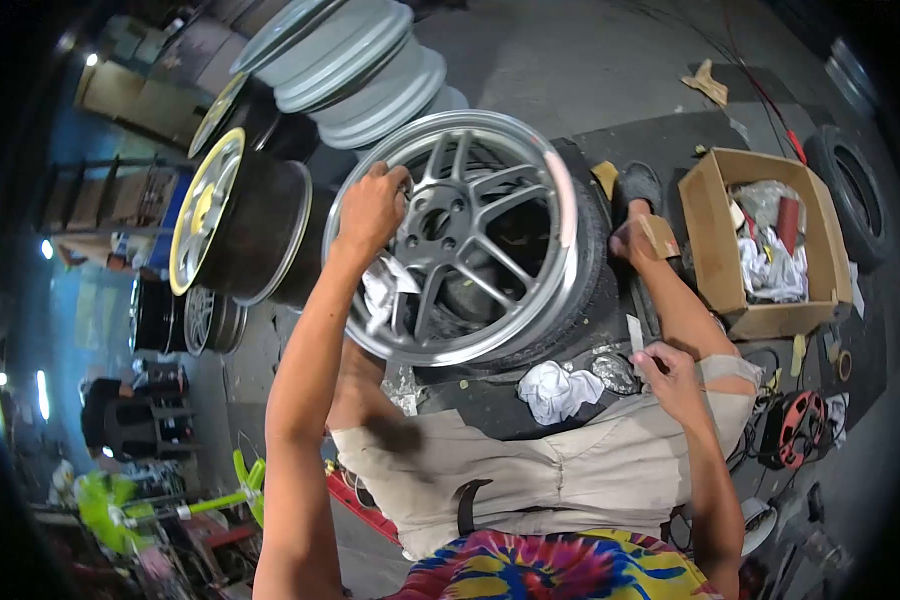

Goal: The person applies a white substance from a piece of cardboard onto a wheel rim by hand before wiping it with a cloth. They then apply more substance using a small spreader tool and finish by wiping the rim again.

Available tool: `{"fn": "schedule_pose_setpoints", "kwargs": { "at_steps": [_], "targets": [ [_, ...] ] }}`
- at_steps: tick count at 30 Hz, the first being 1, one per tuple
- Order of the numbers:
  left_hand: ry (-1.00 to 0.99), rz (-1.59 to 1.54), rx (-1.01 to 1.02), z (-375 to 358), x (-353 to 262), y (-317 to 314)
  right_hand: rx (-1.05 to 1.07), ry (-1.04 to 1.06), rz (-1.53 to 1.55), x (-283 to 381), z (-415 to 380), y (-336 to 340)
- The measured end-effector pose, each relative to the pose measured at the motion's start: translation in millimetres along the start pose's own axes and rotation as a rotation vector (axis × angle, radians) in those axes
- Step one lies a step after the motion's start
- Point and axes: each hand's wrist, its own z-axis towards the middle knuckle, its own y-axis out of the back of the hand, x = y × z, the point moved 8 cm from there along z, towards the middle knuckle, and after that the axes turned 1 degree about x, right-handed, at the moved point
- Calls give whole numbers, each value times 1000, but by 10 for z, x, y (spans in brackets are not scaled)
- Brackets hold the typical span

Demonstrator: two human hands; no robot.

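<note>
- Right hand (670, 375) near the lap pinches a small pale scrap.
- Left hand (370, 208) curls closed over the wheel rim (460, 235), propped on a tyre (595, 270).
- Metal, heavy, rigid: grip lip or spokes.

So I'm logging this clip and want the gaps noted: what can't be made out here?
Head view only:
- Left hand on the alloy wheel: fingertips hidden behind the rim.
- Right hand: small strip it holds, too small to identify.
- Cardboard box: contents jumbled, unclear.
- Background at left: blurred by lens edge.
</note>
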Motion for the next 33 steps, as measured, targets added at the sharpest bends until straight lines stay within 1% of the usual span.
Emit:
{"fn": "schedule_pose_setpoints", "kwargs": {
  "at_steps": [1,4,6,8,9,10,12,13,18,21,23,28,30,31,32,33],
  "targets": [
    [-9,-50,-14,110,-18,-71,-17,39,-20,-5,25,-2],
    [-74,-64,-42,389,-229,-273,-18,69,-25,0,85,-32],
    [-74,-101,-52,589,-302,-502,-18,74,-43,21,128,-31],
    [-232,-344,-231,720,-489,-549,-19,76,-67,50,155,-10],
    [-224,-385,-253,783,-568,-583,-29,72,-78,64,161,0],
    [-226,-390,-246,835,-647,-628,-38,66,-89,71,163,9],
    [-157,-443,-129,954,-723,-788,-46,70,-115,71,167,23],
    [-179,-382,-164,995,-762,-834,-54,82,-141,81,173,29],
    [-255,-344,-197,1125,-944,-975,-58,80,-144,81,185,47],
    [-235,-375,-150,1124,-997,-1055,-52,80,-144,121,183,55],
    [-219,-497,-161,1111,-1013,-993,-53,79,-152,136,186,54],
    [-164,-556,-190,1266,-874,-1113,-35,68,-168,144,200,33],
    [-68,-523,-145,1316,-817,-1193,-40,71,-159,184,198,35],
    [-16,-563,-111,1348,-767,-1239,-41,77,-149,208,194,35],
    [-15,-566,-110,1381,-760,-1257,-41,74,-150,223,193,35],
    [100,-629,-22,1418,-681,-1353,-35,71,-165,237,195,26]
  ]
}}
